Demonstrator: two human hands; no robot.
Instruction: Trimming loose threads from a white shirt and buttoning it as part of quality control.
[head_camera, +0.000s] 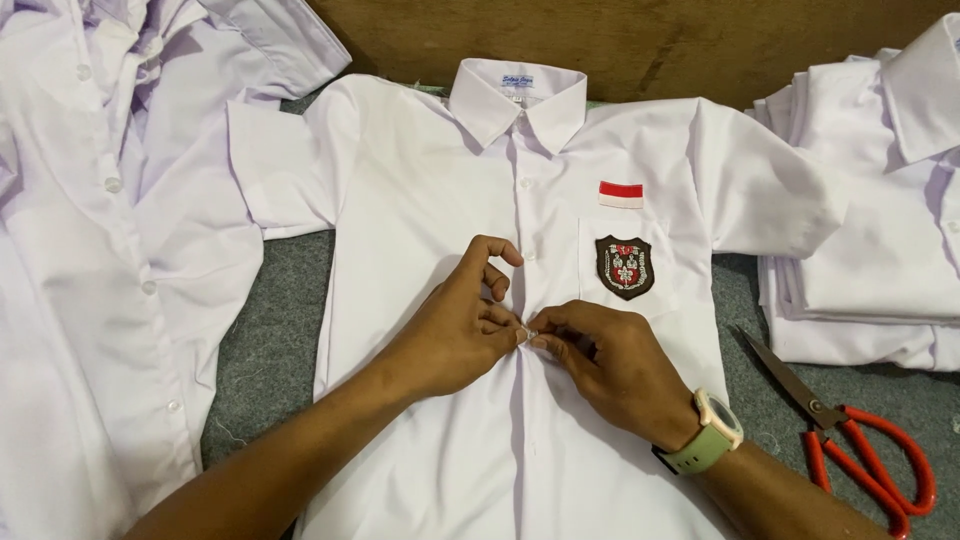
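One white button (531, 332) sits at the centre of the frame, on the front placket of a white short-sleeved shirt (420, 200) that lies spread flat, collar toward the top. The left hand (455, 330) and the right hand (605, 360) meet at that button, fingertips of both pinched closed on it and on the cloth edge around it; the left index finger arches up above the pinch. The right wrist wears a pale green watch (708, 438). Just right of the hands, the shirt's chest pocket carries a dark shield-shaped badge (625, 267), with a small red and white patch (620, 194) above it. Under the shirt lies a grey felt-like surface (265, 330). Red-handled scissors (860, 450) rest on it at the lower right, blades pointing up-left. More white shirts lie loose along the left edge (90, 250), and a folded stack of white shirts (880, 230) fills the upper right. A brown board (650, 40) runs across the top.
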